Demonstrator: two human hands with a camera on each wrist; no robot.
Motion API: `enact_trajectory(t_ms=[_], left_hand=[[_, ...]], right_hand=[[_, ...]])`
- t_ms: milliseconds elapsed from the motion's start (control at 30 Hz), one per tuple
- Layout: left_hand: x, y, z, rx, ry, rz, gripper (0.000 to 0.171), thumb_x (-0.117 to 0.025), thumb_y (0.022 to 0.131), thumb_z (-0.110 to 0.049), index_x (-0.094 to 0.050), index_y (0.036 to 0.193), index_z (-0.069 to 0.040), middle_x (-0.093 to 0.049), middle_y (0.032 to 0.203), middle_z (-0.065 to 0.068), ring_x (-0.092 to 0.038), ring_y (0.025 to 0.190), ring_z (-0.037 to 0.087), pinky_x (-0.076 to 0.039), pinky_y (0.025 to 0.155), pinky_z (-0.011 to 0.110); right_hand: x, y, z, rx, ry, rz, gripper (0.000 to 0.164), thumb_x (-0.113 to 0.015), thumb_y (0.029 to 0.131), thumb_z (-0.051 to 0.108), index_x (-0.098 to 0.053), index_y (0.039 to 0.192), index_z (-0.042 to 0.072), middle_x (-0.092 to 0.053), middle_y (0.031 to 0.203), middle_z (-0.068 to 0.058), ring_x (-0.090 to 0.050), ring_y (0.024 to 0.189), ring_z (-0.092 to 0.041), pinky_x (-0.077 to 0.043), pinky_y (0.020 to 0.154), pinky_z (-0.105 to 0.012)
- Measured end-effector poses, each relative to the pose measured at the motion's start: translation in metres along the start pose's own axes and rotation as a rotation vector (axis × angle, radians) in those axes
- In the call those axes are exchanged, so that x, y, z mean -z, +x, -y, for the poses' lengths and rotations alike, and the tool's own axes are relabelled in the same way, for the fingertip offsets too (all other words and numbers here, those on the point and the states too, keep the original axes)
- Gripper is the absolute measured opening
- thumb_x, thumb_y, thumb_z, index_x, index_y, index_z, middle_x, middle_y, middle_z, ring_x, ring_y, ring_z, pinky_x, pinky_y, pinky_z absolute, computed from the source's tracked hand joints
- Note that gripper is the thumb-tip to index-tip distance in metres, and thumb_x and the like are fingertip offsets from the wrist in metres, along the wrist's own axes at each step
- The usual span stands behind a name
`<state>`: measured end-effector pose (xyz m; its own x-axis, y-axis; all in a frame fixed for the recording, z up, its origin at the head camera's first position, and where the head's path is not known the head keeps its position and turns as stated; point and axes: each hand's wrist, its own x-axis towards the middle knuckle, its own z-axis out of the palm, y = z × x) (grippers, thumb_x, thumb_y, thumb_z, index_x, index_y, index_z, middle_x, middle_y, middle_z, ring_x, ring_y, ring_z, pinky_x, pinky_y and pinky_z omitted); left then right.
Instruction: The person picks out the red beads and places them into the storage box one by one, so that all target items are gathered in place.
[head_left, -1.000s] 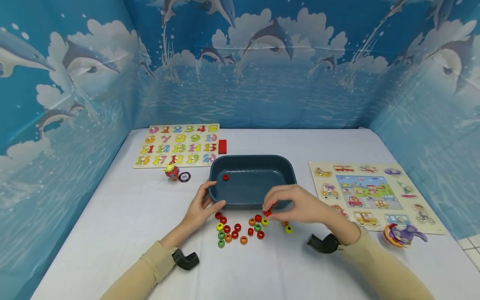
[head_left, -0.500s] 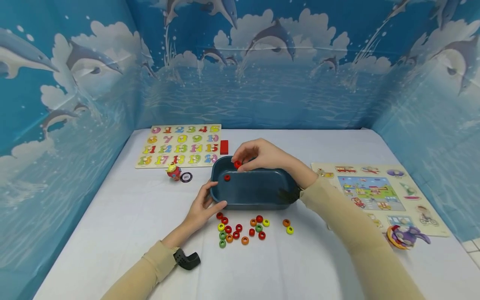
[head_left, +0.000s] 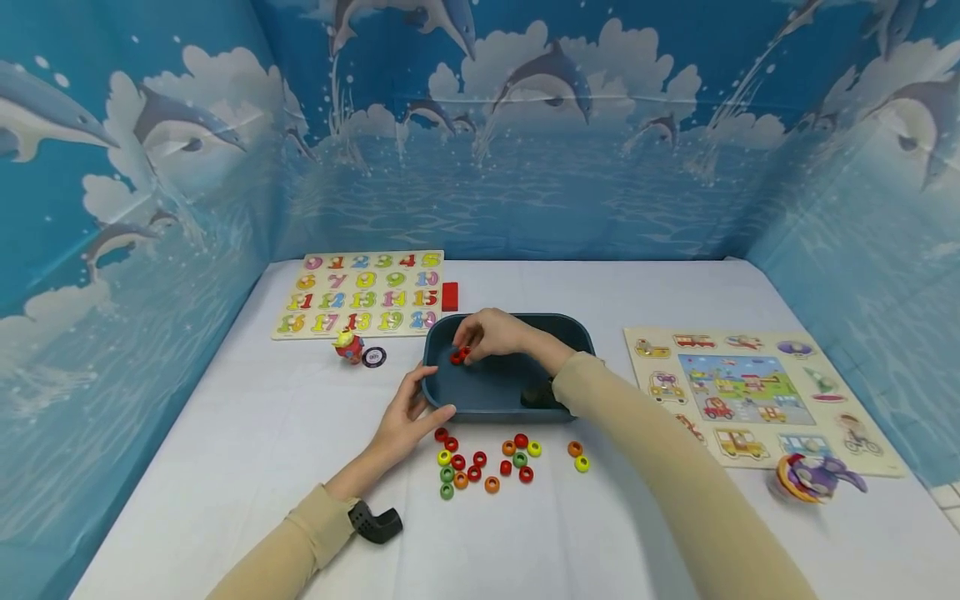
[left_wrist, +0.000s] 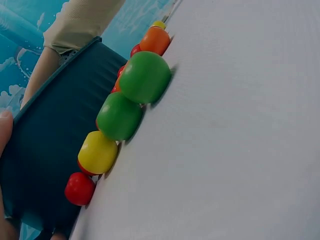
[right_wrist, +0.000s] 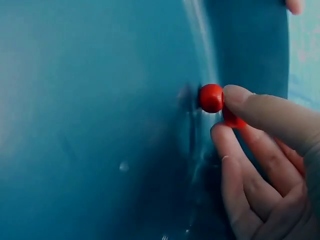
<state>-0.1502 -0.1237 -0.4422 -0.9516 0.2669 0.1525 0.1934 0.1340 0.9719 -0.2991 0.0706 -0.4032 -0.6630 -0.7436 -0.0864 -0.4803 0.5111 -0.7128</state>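
A dark teal tray (head_left: pixel 517 415) stands mid-table. My left hand (head_left: pixel 401 423) rests against its near left corner, fingers along the left side and thumb at the front wall. Inside the tray, my right hand (head_left: pixel 491 332) pinches a red bead (right_wrist: pixel 234 119) between thumb and fingertips, low over the floor. Right beside it lies another red bead (right_wrist: pixel 211 98); the two look to be touching or nearly so. In front of the tray, several loose beads are scattered, among them a yellow bead (left_wrist: pixel 97 152), a green bead (left_wrist: pixel 145 77) and an orange bead (head_left: pixel 492 484).
Back left lies a number puzzle board (head_left: pixel 360 296) with a red block (head_left: pixel 450 297) at its edge. A small figurine (head_left: pixel 348 346) and a round chip (head_left: pixel 374 357) sit left of the tray. To the right are a vehicle puzzle board (head_left: pixel 742 392) and a purple toy (head_left: pixel 813 477).
My right hand has carried a red bead from the pile in front of the tray, over its far left part, and down inside beside the other red bead. My left hand stays at the corner.
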Motion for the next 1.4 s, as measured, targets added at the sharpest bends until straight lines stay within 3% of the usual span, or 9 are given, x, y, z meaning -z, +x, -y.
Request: enact_trajectory(t_ms=[233,400,500,633,733,900,1033,1133,1400], left_hand=[[0.0,0.001,0.001,-0.026,-0.002,0.002,0.057,-0.063,0.084,-0.016,-0.032,0.132,-0.013,-0.01,0.147,0.011,-0.021,0.13,0.028,-0.029,0.101,0.041],[0.0,0.002,0.003,-0.019,-0.002,0.0,0.058,-0.063,0.084,-0.017,-0.032,0.132,-0.011,-0.011,0.147,0.011,-0.022,0.13,0.027,-0.029,0.1,0.04],[0.0,0.002,0.003,-0.011,-0.003,0.0,0.06,-0.063,0.084,-0.018,-0.031,0.133,-0.008,-0.01,0.147,0.01,-0.021,0.13,0.026,-0.029,0.101,0.039],[0.0,0.002,0.002,-0.007,0.003,-0.003,0.059,-0.063,0.084,-0.019,-0.032,0.132,-0.01,-0.011,0.147,0.009,-0.022,0.13,0.025,-0.029,0.101,0.039],[0.0,0.002,0.001,-0.001,0.004,-0.007,0.058,-0.063,0.084,-0.02,-0.033,0.132,-0.012,-0.012,0.147,0.007,-0.023,0.13,0.024,-0.03,0.1,0.037],[-0.001,0.002,0.0,0.003,-0.007,-0.004,0.057,-0.064,0.083,-0.017,-0.034,0.131,-0.012,-0.013,0.147,0.008,-0.022,0.13,0.023,-0.03,0.101,0.036],[-0.002,0.002,0.0,0.0,-0.01,-0.008,0.058,-0.064,0.083,-0.016,-0.033,0.132,-0.008,-0.013,0.147,0.008,-0.023,0.13,0.023,-0.03,0.1,0.036],[-0.002,0.002,0.001,-0.005,-0.012,-0.008,0.06,-0.064,0.083,-0.017,-0.032,0.132,-0.006,-0.013,0.147,0.008,-0.023,0.13,0.023,-0.03,0.1,0.036],[-0.001,0.001,0.001,-0.013,-0.012,-0.009,0.059,-0.064,0.083,-0.016,-0.033,0.132,-0.008,-0.013,0.147,0.008,-0.024,0.13,0.024,-0.031,0.1,0.038]], right_hand=[[-0.007,0.004,-0.002,-0.063,-0.242,-0.043,0.025,-0.076,0.071,0.021,-0.065,0.093,0.016,-0.062,0.085,0.007,-0.056,0.074,-0.007,-0.048,0.064,-0.021],[-0.006,0.005,-0.002,-0.081,-0.307,-0.026,0.027,-0.076,0.071,0.024,-0.066,0.095,0.018,-0.062,0.09,0.007,-0.055,0.08,-0.007,-0.047,0.069,-0.021],[0.004,-0.001,0.007,-0.054,-0.268,-0.034,0.031,-0.076,0.071,0.023,-0.065,0.1,0.016,-0.063,0.095,0.005,-0.057,0.082,-0.008,-0.048,0.07,-0.022],[0.032,-0.02,0.034,0.053,-0.1,-0.08,0.037,-0.074,0.073,0.021,-0.063,0.107,0.009,-0.062,0.103,-0.003,-0.06,0.081,-0.011,-0.051,0.071,-0.025],[0.052,-0.045,0.058,0.153,0.026,-0.122,0.038,-0.072,0.075,0.023,-0.061,0.109,0.01,-0.061,0.105,-0.004,-0.061,0.082,-0.011,-0.051,0.073,-0.027],[0.064,-0.101,0.089,0.33,0.085,-0.205,0.034,-0.071,0.076,0.019,-0.062,0.109,0.014,-0.062,0.103,0.001,-0.06,0.083,-0.011,-0.051,0.072,-0.03],[0.051,-0.141,0.095,0.477,0.1,-0.27,0.033,-0.071,0.074,0.005,-0.064,0.106,0.012,-0.063,0.099,0.002,-0.059,0.081,-0.014,-0.051,0.066,-0.034],[0.032,-0.163,0.089,0.518,0.095,-0.282,0.035,-0.072,0.072,0.002,-0.064,0.104,0.012,-0.063,0.098,0.001,-0.059,0.081,-0.015,-0.051,0.063,-0.032],[-0.028,-0.184,0.06,0.335,0.115,-0.226,0.028,-0.073,0.073,0.009,-0.064,0.099,0.015,-0.063,0.094,0.003,-0.057,0.079,-0.013,-0.051,0.059,-0.031]])
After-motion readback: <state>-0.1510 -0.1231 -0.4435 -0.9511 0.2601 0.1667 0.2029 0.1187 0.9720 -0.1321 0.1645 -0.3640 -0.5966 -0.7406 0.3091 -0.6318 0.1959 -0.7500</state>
